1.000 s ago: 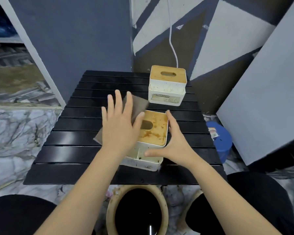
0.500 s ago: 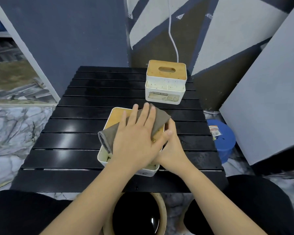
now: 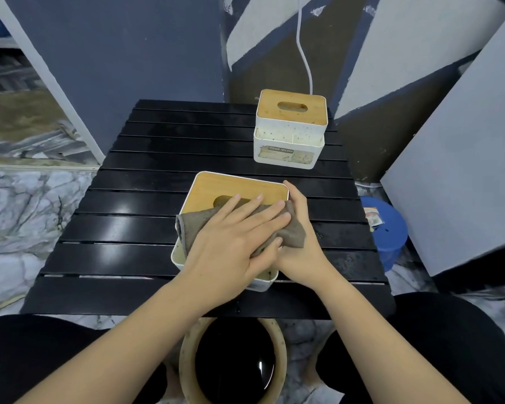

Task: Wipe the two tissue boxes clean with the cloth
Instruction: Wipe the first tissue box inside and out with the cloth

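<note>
The fingers (image 3: 257, 209) of the left hand (image 3: 233, 243) lie straight and spread, flat on the grey-brown cloth (image 3: 295, 231), pressing it down on the wooden lid of the near tissue box (image 3: 233, 185); nothing is gripped, the palm and pads simply bear on the fabric. The right hand (image 3: 299, 243) stands against the box's right side with its fingers stretched along the wall and a fold of cloth draped over them; they look straight, bracing the box and not curled round it. The cloth looks soft and limp and bunches at its left edge, so it is best driven by a flat palm. The box, white plastic with a smooth wooden lid, looks light and rigid and would probably slide on the black slatted table (image 3: 123, 228) unless held at a side wall. The lid's far half shows bare; its near half is under the cloth. The far tissue box (image 3: 289, 135) stands well apart at the table's back right, speckled on its white wall and not yet touched.
</note>
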Demonstrator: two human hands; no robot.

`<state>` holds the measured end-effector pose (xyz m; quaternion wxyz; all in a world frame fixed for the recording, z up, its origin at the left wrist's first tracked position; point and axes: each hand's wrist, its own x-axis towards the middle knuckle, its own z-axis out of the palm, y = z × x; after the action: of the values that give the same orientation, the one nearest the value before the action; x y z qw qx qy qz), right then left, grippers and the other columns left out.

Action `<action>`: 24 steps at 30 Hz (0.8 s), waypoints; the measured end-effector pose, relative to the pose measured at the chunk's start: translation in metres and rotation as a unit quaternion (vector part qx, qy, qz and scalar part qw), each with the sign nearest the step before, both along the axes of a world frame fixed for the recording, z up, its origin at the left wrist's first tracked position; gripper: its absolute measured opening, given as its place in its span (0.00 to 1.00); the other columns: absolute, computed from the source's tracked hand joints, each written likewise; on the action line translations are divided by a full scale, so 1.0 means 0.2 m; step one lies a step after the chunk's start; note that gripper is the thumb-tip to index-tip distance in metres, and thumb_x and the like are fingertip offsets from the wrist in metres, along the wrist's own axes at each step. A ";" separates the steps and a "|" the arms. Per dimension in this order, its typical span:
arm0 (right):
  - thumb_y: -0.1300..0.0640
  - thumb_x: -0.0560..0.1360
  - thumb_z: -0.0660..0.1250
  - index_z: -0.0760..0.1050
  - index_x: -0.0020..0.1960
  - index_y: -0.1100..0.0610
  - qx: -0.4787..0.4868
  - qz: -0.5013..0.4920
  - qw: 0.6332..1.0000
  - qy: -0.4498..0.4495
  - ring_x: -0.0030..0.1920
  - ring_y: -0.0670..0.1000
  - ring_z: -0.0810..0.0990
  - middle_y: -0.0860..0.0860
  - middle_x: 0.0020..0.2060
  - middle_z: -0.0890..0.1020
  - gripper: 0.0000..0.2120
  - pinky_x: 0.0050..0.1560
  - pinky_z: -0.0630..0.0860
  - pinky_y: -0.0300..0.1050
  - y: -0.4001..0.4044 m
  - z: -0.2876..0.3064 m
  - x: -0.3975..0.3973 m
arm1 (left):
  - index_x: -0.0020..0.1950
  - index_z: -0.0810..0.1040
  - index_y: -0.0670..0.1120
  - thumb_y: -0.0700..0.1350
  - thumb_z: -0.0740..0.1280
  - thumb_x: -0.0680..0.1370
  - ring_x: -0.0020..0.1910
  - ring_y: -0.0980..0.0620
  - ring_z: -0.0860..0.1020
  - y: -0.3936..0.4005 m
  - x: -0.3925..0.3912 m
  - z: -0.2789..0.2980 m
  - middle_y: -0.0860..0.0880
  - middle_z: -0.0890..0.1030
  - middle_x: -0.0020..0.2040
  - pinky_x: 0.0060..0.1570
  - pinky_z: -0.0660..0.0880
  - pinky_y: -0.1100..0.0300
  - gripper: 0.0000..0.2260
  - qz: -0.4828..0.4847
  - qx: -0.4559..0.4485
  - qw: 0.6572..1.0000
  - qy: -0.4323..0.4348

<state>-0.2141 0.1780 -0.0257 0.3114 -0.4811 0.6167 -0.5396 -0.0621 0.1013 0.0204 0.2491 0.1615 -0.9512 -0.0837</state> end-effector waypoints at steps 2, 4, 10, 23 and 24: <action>0.73 0.69 0.76 0.47 0.81 0.55 0.008 0.008 1.000 -0.020 0.64 0.44 0.79 0.52 0.65 0.76 0.52 0.63 0.76 0.39 0.00 0.01 -0.01 | 0.70 0.79 0.49 0.51 0.61 0.82 0.76 0.48 0.69 0.00 0.04 -0.01 0.53 0.75 0.73 0.79 0.57 0.48 0.18 -0.017 0.007 1.000 0.008; 0.57 0.66 0.80 0.49 0.81 0.52 0.009 0.005 1.000 -0.009 0.70 0.48 0.76 0.49 0.69 0.73 0.54 0.69 0.74 0.43 0.00 0.03 0.00 | 0.68 0.80 0.48 0.50 0.63 0.82 0.75 0.48 0.71 -0.01 0.08 -0.01 0.52 0.77 0.71 0.79 0.58 0.48 0.17 -0.029 0.014 0.999 0.018; 0.50 0.58 0.87 0.54 0.80 0.47 0.002 -0.030 0.999 0.030 0.73 0.45 0.72 0.42 0.73 0.71 0.60 0.73 0.72 0.51 -0.01 0.05 0.02 | 0.64 0.83 0.46 0.45 0.65 0.79 0.74 0.47 0.73 -0.07 0.25 -0.03 0.50 0.79 0.68 0.76 0.64 0.43 0.15 -0.021 0.027 0.997 0.065; 0.53 0.55 0.89 0.56 0.77 0.41 0.019 -0.017 0.999 0.029 0.71 0.37 0.69 0.37 0.72 0.69 0.61 0.67 0.72 0.37 -0.02 0.07 0.00 | 0.70 0.77 0.46 0.47 0.62 0.82 0.78 0.49 0.67 -0.22 0.40 -0.08 0.51 0.75 0.73 0.77 0.65 0.46 0.18 0.070 0.180 0.973 0.128; 0.52 0.54 0.89 0.56 0.77 0.41 0.021 -0.017 0.999 0.029 0.72 0.38 0.69 0.37 0.72 0.69 0.61 0.68 0.72 0.38 -0.02 0.07 0.00 | 0.71 0.76 0.48 0.48 0.62 0.82 0.78 0.51 0.66 -0.22 0.38 -0.07 0.53 0.74 0.74 0.77 0.64 0.49 0.18 0.078 0.208 0.966 0.130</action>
<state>-0.2147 0.1748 -0.0110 0.2946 -0.4796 0.6446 -0.5174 0.0144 0.0565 0.0068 0.3378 0.2712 -0.8567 -0.2799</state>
